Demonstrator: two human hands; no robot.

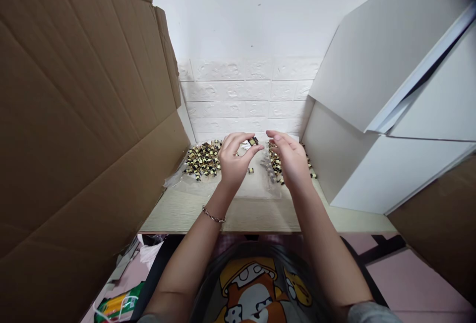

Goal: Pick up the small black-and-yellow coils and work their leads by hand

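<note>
Between the thumb and index finger of my left hand is a small black-and-yellow electronic part, which looks like a tiny transformer. My right hand is raised just to its right, fingers stretched out and apart from the part, with nothing visible in them. A heap of the same parts lies left of my left hand. Behind and under my right hand is another pile, partly hidden by it. One single part lies by itself between the hands on a clear plastic sheet.
The pale wooden tabletop ends close in front of my body. A tall cardboard panel borders the left side. White boxes stand along the right, and a white brick-patterned wall closes off the back.
</note>
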